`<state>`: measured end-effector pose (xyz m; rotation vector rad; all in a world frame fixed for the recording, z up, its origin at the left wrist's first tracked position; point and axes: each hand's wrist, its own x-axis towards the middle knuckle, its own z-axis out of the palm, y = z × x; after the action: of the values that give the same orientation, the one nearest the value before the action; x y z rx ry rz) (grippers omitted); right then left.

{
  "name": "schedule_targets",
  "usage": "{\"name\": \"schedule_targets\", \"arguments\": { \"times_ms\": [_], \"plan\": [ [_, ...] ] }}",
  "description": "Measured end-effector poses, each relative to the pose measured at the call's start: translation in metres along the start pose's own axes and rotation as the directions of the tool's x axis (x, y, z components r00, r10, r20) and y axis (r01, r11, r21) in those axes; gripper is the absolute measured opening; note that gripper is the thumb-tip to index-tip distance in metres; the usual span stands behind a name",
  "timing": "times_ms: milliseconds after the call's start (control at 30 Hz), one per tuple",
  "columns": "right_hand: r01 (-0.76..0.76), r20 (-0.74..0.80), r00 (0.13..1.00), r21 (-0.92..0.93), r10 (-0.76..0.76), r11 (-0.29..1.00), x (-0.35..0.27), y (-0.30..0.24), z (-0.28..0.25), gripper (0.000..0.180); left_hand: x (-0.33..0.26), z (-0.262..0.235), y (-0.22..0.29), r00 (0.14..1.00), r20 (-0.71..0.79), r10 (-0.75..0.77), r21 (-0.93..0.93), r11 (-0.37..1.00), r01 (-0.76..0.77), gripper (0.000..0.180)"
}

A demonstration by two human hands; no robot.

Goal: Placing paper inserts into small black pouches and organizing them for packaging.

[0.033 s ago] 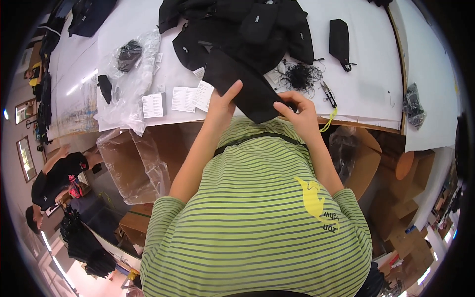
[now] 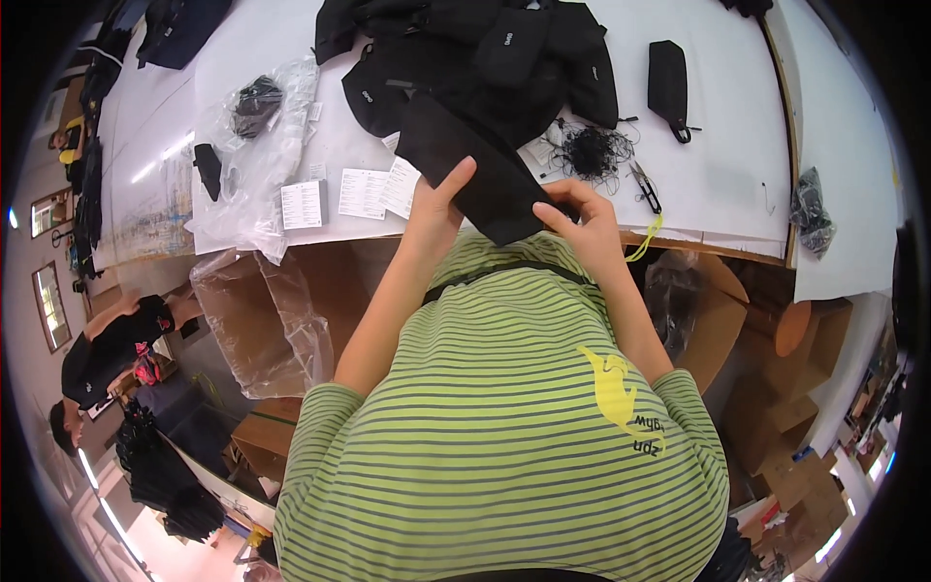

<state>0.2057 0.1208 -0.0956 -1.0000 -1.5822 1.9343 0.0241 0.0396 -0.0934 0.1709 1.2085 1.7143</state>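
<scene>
A long black fabric pouch (image 2: 477, 167) slants across the front edge of the table, held between both hands. My left hand (image 2: 438, 199) grips its left side, the thumb lying on top and the fingers hidden underneath. At its right side my right hand (image 2: 584, 215) pinches the edge between thumb and fingers. Beyond it lies a heap of similar black pouches (image 2: 427, 48). Just right of the held pouch sit a tangle of black cords (image 2: 593, 153) and a pair of thread snips (image 2: 646, 188) with a yellow cord.
White printed labels (image 2: 364, 194) and a stack of them (image 2: 304, 205) lie left of my hands, beside clear plastic bags (image 2: 262, 165). One black pouch (image 2: 666, 87) rests apart at right. Cardboard boxes (image 2: 718, 320) stand below the table edge. Another person (image 2: 112, 359) is at far left.
</scene>
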Motion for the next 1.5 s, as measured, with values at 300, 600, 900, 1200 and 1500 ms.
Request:
{"name": "schedule_targets", "arguments": {
  "times_ms": [300, 600, 900, 1200, 1500],
  "plan": [
    [0.103, 0.107, 0.985, 0.252, -0.133, 0.962, 0.036, -0.057, 0.015, 0.028, 0.004, 0.012, 0.039, 0.960, 0.102, -0.260, 0.066, 0.965, 0.254, 0.046],
    [0.396, -0.213, 0.883, -0.139, -0.418, 0.908, 0.070, -0.067, 0.010, 0.014, -0.007, 0.036, 0.051, 0.946, 0.100, -0.309, 0.216, 0.935, 0.282, 0.047],
    [0.379, -0.078, 0.919, -0.091, -0.386, 0.921, 0.030, -0.069, 0.032, 0.008, 0.019, 0.031, 0.036, 0.968, -0.005, -0.253, -0.159, 0.955, 0.249, 0.030],
    [0.199, 0.175, 0.963, 0.039, -0.203, 0.979, 0.003, -0.075, 0.031, 0.008, 0.019, 0.029, 0.052, 0.948, 0.126, -0.292, -0.341, 0.885, 0.318, 0.030],
    [0.180, 0.212, 0.964, -0.063, -0.163, 0.982, 0.002, -0.081, 0.028, 0.009, 0.029, 0.021, 0.052, 0.964, 0.074, -0.254, -0.320, 0.910, 0.264, 0.031]
  ]
}}
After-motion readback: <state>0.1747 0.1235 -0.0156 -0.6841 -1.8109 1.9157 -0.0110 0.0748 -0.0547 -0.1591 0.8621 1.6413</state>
